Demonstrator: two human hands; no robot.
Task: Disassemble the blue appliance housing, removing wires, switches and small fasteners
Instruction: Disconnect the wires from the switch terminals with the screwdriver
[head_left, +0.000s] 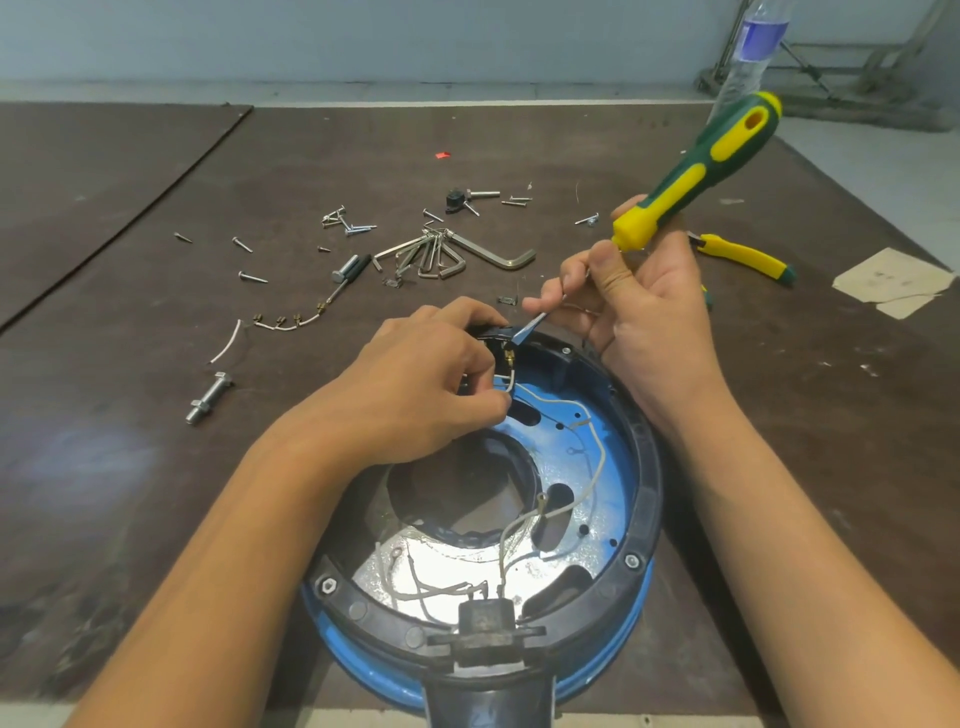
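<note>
Blue housing (613, 467) is sitting at the near edge of the table (130, 467). My left hand (415, 384) is pinching the white wire (511, 380) below the black switch (493, 330). My right hand (639, 306) is clamping the screwdriver (696, 171), its blade wedging against the switch. I'm judging that a slip could jab my left fingers.

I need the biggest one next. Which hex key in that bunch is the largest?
The hex key sticking out rightward from the bunch, bent end toward the right hand; visibly thicker and longer than the rest.
</note>
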